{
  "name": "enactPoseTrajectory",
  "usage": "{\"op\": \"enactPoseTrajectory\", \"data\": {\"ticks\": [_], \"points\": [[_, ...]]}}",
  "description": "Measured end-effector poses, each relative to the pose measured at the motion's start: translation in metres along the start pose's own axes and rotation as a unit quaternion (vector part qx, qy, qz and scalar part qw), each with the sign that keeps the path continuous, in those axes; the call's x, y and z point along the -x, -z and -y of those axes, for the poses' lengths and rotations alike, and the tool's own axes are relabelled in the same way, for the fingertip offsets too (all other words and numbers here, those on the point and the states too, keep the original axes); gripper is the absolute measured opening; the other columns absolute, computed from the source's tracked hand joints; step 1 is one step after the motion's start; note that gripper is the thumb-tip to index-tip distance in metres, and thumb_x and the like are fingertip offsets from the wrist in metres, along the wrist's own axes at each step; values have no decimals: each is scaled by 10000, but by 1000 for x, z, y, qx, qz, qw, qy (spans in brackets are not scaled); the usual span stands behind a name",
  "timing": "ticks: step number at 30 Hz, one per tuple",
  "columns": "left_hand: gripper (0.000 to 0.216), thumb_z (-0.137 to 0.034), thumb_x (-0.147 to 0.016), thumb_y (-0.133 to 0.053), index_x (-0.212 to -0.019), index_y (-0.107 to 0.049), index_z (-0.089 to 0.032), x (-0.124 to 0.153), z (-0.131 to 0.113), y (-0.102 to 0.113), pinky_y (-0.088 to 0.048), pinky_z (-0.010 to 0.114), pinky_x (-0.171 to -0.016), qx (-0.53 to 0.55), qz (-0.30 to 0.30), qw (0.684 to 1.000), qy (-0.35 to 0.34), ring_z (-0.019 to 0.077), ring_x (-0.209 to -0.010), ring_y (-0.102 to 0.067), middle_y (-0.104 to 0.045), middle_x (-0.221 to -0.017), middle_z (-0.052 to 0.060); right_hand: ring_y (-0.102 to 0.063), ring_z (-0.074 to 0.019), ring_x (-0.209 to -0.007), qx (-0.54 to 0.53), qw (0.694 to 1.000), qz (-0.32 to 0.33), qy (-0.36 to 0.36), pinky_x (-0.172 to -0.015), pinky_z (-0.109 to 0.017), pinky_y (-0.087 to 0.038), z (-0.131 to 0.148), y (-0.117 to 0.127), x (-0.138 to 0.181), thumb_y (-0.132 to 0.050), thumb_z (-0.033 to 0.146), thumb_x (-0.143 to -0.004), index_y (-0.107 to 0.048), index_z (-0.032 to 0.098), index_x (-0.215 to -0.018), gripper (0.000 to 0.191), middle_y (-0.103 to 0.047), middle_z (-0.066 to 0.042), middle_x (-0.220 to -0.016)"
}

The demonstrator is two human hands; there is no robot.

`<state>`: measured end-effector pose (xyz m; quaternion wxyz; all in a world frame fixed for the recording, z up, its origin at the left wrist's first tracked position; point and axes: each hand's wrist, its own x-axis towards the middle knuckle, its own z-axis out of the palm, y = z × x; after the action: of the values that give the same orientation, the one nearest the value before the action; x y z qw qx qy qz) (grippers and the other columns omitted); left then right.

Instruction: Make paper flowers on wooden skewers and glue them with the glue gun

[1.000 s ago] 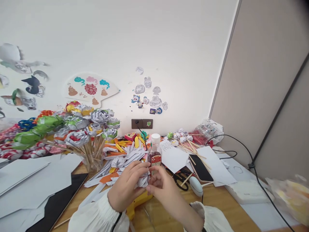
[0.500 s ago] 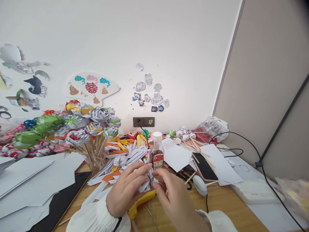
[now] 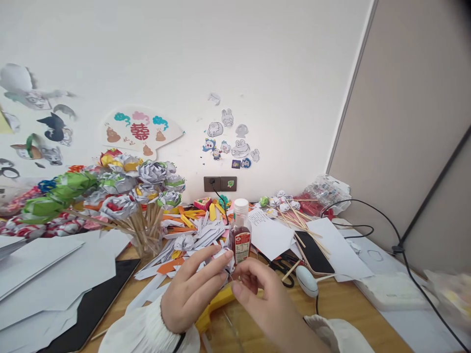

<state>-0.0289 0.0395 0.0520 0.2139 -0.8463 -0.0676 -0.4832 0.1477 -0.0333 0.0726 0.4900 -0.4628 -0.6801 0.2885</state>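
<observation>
A white paper flower is partly covered by my left hand, whose fingers curl round its near side. My right hand is closed in a pinch at the flower's right, lower edge; its fingertips partly hide what lies between them. Just below both hands, a yellow glue gun rests on the wooden table. Right behind the flower stands a white-capped glass bottle with a red label.
Paper flowers on sticks stand at the left, near stacked white sheets. Folded strips cover the table behind my hands. To the right are scissors, a phone, a pale oval device and cables.
The flower has tilted up and turned, so less of its folded underside shows. My right fingers have curled further inward beside it. The left hand stays almost in place.
</observation>
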Motion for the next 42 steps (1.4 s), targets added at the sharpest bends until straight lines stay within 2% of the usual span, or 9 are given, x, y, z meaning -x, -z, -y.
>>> {"op": "enactPoseTrajectory", "data": {"ticks": [7,10,17,24,31,35,37,39,42], "points": [[253,-18,-840,-495,-1062,-556,-124,-3,2,2,-495,430,-874,-6,21,1000,-14,277,-1217,-447,-666,-1135,149,-561,-142,-623,2,1000,14,1,-554,-216,-394,-3,-3,-1,-498,213,-804,-521,194,-792,32,-593,8,-691],[290,0,-839,-475,-1104,-538,-98,-4,3,2,-472,432,-897,-5,38,999,-19,288,-1235,-419,-651,-1150,170,-576,-160,-629,83,995,-8,60,-543,-230,-370,-7,-6,-1,-431,227,-869,-535,193,-844,113,-623,-11,-715],[354,-18,-852,-448,-1191,-499,-105,-2,7,4,-446,432,-927,-15,68,997,-29,286,-1250,-400,-636,-1180,154,-590,-190,-556,310,923,-99,205,-497,-258,-338,-23,-13,-1,-289,159,-921,-548,165,-798,287,-623,-47,-631],[285,-48,-881,-398,-1124,-541,-91,-3,6,1,-466,429,-890,-42,91,994,-39,295,-1240,-396,-659,-1129,159,-570,-195,-529,397,884,-97,227,-495,-275,-318,-26,-16,2,-256,49,-839,-526,169,-754,307,-603,-58,-599],[356,-10,-825,-494,-1169,-496,-100,-2,6,-2,-455,469,-908,-52,87,995,16,301,-1229,-406,-637,-1162,177,-587,-171,-618,241,959,-54,141,-535,-237,-347,-27,-11,-6,-315,231,-917,-541,185,-866,236,-632,-38,-708],[488,-3,-796,-542,-1258,-423,-103,-6,8,2,-428,434,-958,-53,89,994,44,273,-1229,-418,-585,-1219,191,-564,-166,-637,204,970,-68,118,-567,-235,-352,-32,-8,-12,-303,275,-928,-550,189,-834,277,-614,-35,-715],[602,-39,-791,-574,-1333,-327,-134,-8,7,0,-412,424,-977,-43,67,992,93,256,-1226,-429,-529,-1276,188,-526,-153,-594,182,974,-79,112,-555,-235,-342,-36,-9,-14,-281,292,-933,-535,190,-747,331,-570,-19,-656],[696,-126,-775,-626,-1369,-264,-173,-10,4,-5,-402,464,-970,-25,24,977,208,280,-1216,-436,-475,-1320,188,-504,-142,-593,124,982,-101,96,-555,-228,-348,-39,-11,-15,-288,330,-935,-525,190,-732,342,-545,-8,-649],[542,-290,-724,-675,-1224,-490,-187,-12,-3,-16,-415,496,-907,111,2,900,421,325,-1093,-519,-547,-1236,168,-477,-127,-574,9,987,-150,54,-534,-212,-359,-44,-14,-19,-300,420,-931,-528,187,-743,376,-509,12,-624]]}}
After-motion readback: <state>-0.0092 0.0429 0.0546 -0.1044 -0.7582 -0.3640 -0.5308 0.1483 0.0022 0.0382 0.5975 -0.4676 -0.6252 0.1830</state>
